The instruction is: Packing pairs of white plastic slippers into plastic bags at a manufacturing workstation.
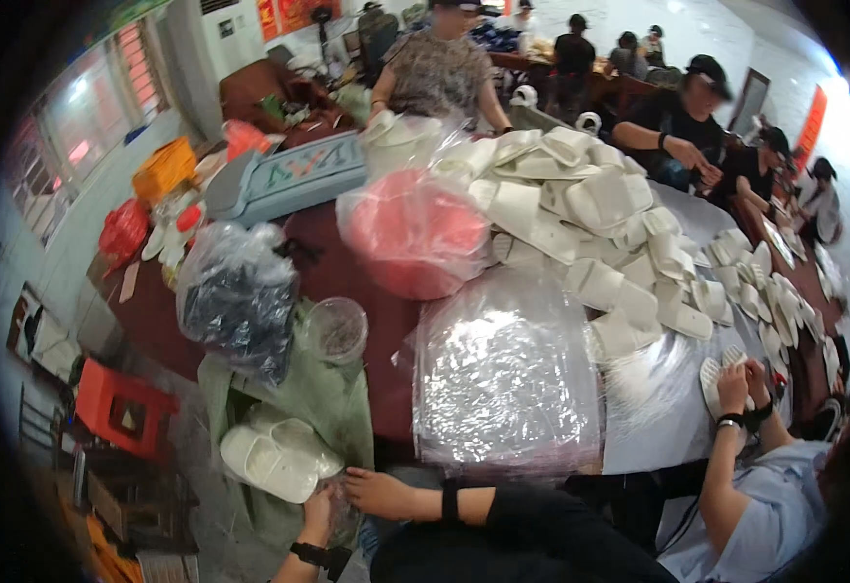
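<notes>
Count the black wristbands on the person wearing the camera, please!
2. One black band sits just behind the left hand; the other black band sits just behind the right hand. More could be hidden from view.

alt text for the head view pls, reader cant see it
The wearer's left hand and right hand are close together beside white slippers, over green cloth. Beyond, a dark red table bears clear plastic and a slipper heap, with other people around it.
</notes>
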The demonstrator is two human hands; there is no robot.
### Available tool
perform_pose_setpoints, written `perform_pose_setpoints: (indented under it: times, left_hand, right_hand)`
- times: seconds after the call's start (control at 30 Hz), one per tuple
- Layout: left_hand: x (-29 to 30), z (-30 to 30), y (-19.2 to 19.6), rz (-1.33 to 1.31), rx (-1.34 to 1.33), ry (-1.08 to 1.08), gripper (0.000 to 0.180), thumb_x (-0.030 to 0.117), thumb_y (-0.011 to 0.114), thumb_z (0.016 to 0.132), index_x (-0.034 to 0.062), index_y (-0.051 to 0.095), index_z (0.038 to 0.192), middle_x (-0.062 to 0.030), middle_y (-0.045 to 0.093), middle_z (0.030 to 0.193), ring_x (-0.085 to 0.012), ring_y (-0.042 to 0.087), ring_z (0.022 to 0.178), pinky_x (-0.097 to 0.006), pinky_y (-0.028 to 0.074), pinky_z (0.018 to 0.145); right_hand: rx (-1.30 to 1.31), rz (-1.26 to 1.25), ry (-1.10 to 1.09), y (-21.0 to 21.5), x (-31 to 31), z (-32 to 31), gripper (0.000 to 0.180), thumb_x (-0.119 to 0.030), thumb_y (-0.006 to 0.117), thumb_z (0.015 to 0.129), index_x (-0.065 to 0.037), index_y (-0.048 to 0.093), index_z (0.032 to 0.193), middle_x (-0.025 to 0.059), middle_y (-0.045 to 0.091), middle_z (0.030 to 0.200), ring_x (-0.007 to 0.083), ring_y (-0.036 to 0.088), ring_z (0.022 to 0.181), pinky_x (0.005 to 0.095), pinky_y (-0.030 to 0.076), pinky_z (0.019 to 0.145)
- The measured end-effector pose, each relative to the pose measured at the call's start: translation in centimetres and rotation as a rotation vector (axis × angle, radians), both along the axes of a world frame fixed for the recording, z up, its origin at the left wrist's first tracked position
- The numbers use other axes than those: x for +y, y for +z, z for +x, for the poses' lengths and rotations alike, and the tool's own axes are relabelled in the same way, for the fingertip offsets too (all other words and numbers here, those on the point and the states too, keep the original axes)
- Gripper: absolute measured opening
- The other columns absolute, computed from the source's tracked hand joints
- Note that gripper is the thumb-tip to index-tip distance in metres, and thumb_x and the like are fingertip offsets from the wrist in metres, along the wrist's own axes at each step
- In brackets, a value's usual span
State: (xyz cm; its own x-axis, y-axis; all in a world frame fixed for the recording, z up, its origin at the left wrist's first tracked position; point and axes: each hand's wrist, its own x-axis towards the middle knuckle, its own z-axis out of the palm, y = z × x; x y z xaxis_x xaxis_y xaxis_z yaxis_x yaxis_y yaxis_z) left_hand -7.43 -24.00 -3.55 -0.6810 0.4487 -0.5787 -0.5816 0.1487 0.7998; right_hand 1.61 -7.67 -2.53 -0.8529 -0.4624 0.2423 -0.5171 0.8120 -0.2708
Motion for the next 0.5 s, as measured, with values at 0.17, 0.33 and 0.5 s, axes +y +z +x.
perform_pose_setpoints:
  times: [0.17,0.33,0.5]
  left_hand:
    - [1.8,-3.2,-0.2,0.122,-0.284,0.012,0.026,0.006,0.045,0.088,-0.0028,0.056,0.110,-0.0137,0.062,0.098,-0.0277,0.059,0.090,-0.040,0.048,0.078]
    - [1.9,-5.9,-5.2,0.072,-0.485,0.056,0.023,0.011,0.041,0.087,-0.0016,0.056,0.100,-0.0146,0.060,0.098,-0.0317,0.057,0.088,-0.045,0.046,0.079]
    - [1.8,-7.3,-8.6,0.125,-0.383,-0.059,0.026,0.017,0.043,0.086,0.0037,0.059,0.101,-0.0159,0.063,0.098,-0.0337,0.059,0.086,-0.047,0.048,0.079]
  right_hand:
    - [-0.163,0.099,-0.160,0.1,-0.2,-0.1,0.038,-0.020,0.061,0.071,-0.001,0.057,0.103,0.0091,0.060,0.091,0.0249,0.056,0.096,0.0418,0.030,0.103]
    - [0.066,0.051,-0.183,-0.9,-0.5,-0.3,0.014,-0.021,0.059,0.072,-0.009,0.065,0.074,0.0064,0.064,0.083,0.0240,0.057,0.081,0.0366,0.037,0.078]
    - [0.092,0.051,-0.128,-2.1,-2.0,-1.1,0.014,-0.024,0.057,0.072,-0.013,0.066,0.069,0.0026,0.062,0.074,0.0222,0.056,0.078,0.0367,0.038,0.075]
